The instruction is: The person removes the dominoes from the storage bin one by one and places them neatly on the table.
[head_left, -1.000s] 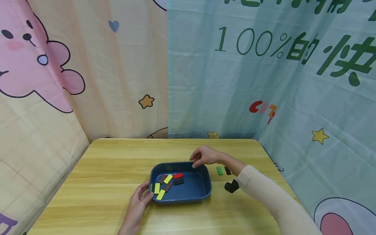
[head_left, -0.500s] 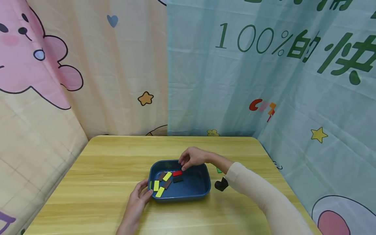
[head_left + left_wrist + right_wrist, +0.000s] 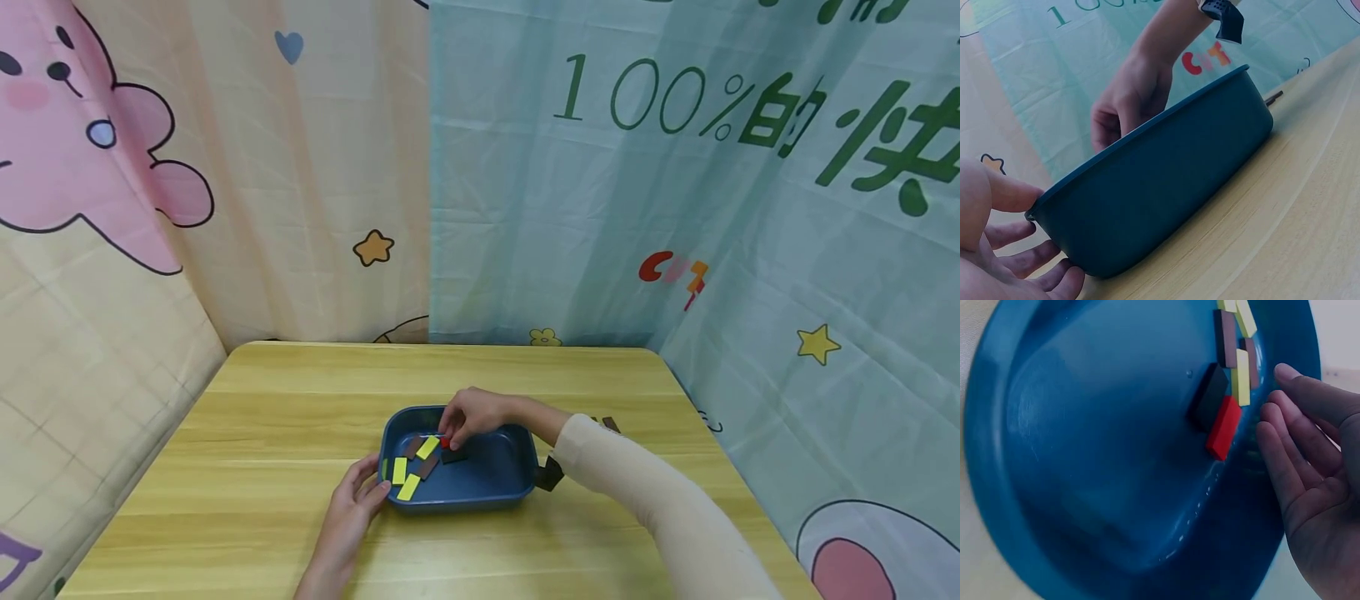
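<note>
While a left hand (image 3: 352,502) grips the left end of a blue tub (image 3: 468,505), a right hand (image 3: 476,410) reaches over the far side in the head view on my distant screen, fingertips above a red block (image 3: 445,442). The block lies on the tub's floor, left of center toward the far wall, partly covered by those fingers.

From the left wrist, I see the left hand's thumb at the rim, fingers against the outer wall; the tub looks stiff, that corner a sound hold. The near wall hides the red block and right fingertips from me.

On the right wrist view, the right hand is loose, gripping nothing I can see, just to the red block's far side and seemingly apart from it. A black block (image 3: 1209,400) sits along its near side, a yellow block (image 3: 1241,378) at its left end. I judge the red block light, hard, slightly slippery and not fragile; I would pinch across its free right end.
</note>
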Tool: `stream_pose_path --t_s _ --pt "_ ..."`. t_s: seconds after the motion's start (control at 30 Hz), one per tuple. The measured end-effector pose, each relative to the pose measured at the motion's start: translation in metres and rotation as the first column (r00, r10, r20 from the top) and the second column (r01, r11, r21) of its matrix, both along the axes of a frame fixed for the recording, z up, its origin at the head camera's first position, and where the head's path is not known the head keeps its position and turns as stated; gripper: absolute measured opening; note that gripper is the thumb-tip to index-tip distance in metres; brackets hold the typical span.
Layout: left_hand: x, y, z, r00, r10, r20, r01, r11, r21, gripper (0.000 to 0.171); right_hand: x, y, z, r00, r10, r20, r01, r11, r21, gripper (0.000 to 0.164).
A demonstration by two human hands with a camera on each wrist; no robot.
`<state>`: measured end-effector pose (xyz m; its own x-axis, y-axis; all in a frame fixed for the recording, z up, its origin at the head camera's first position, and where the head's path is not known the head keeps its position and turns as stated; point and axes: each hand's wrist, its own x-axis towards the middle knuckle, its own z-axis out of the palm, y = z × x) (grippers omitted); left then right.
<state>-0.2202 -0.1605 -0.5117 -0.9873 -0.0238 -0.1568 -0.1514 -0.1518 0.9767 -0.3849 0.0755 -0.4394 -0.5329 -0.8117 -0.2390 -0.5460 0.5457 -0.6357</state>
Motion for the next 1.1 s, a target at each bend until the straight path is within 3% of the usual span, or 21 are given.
stream_pose_path --t_s 0.2,0.67,1.1 --pt "0.0 0.0 -0.001 1.0 0.009 0.001 -0.009 1.0 -0.003 0.053 -0.001 -0.008 -0.007 1.0 0.026 0.011 -0.027 0.997 0.073 0.021" --pt "0.0 0.001 -0.001 1.0 0.009 0.0 -0.009 1.0 -0.005 0.052 -0.002 -0.019 -0.019 0.989 0.083 -0.125 -0.056 0.976 0.211 0.021" --pt "0.0 0.0 -0.001 1.0 0.004 -0.005 -0.004 1.0 -0.004 0.053 0.0 -0.023 -0.025 0.968 0.143 -0.208 -0.091 0.966 0.244 0.019"
